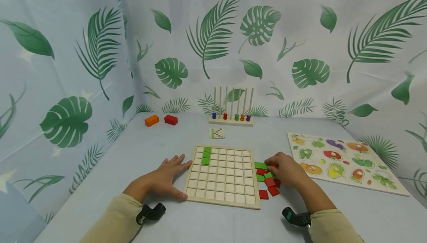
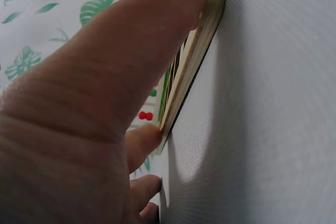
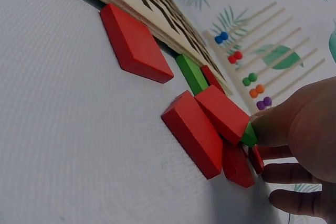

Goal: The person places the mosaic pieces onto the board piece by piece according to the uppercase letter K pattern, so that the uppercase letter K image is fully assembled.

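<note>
grip of the right hand [image 1: 287,169] is curled over the red and green tiles [image 1: 267,180] at lower centre-right, a green tile [image 3: 248,135] pinched. the left hand [image 1: 163,178] is laid spread flat, thumb pressed against the grid board's [image 1: 222,176] left edge on the tabletop [image 1: 140,150].

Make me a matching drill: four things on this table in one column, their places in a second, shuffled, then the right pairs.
Things:
1. orange block
2. bead rack
3. fruit puzzle
4. loose red and green tiles

Places:
A. far right of the table
B. beside the grid board's right edge, under the right hand
C. far left, next to a red block
D. at the back, in the middle

Pairs: 1-C, 2-D, 3-A, 4-B
</note>
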`<state>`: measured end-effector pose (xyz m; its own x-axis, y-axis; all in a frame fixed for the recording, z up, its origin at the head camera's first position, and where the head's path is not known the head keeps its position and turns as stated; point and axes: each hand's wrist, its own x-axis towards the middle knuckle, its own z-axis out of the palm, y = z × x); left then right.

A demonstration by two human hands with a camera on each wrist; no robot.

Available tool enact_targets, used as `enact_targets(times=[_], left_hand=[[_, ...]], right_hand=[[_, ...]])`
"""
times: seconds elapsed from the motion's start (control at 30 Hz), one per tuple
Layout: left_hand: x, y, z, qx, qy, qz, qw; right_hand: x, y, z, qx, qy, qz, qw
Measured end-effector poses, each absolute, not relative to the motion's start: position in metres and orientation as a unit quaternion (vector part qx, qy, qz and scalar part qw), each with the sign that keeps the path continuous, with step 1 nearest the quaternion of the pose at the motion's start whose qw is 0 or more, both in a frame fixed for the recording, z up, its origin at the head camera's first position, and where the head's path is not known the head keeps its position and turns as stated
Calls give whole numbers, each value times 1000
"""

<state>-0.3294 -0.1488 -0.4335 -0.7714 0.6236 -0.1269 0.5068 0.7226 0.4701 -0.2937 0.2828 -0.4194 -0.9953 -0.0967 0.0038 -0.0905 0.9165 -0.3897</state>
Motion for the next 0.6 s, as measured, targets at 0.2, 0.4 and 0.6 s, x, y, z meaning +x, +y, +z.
enact_targets(times=[0.2, 0.4, 0.6], left_hand=[[-329, -149, -432, 315, 914, 213, 138], [-329, -148, -433, 313, 916, 211, 137], [-329, -148, -433, 311, 917, 208, 135]], right_hand=[[-293, 282, -420, -46, 978, -202, 4], [-291, 281, -418, -39, 974, -221, 2], [-290, 282, -418, -19, 966, -256, -3]])
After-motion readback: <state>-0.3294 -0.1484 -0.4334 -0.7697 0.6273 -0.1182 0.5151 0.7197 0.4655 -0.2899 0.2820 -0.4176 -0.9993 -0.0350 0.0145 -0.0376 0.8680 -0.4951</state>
